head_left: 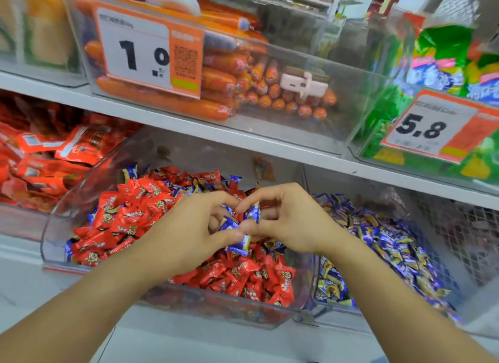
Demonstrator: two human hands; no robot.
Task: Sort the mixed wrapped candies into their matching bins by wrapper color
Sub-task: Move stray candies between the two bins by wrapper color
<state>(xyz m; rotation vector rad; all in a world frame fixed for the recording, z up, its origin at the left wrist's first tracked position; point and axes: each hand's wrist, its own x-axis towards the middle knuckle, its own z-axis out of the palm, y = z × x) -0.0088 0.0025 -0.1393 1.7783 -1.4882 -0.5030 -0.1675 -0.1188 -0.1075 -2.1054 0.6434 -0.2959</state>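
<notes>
Above, sausage bin (270,114), price tags (151,52).

Access to the red-candy bin (54,243) is left open from above and front. Overhead room is limited by the shelf (243,141); sideways passage is blocked by the divider wall (307,200).

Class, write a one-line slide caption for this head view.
Both hands pinch blue candies above the red-candy bin.
</notes>
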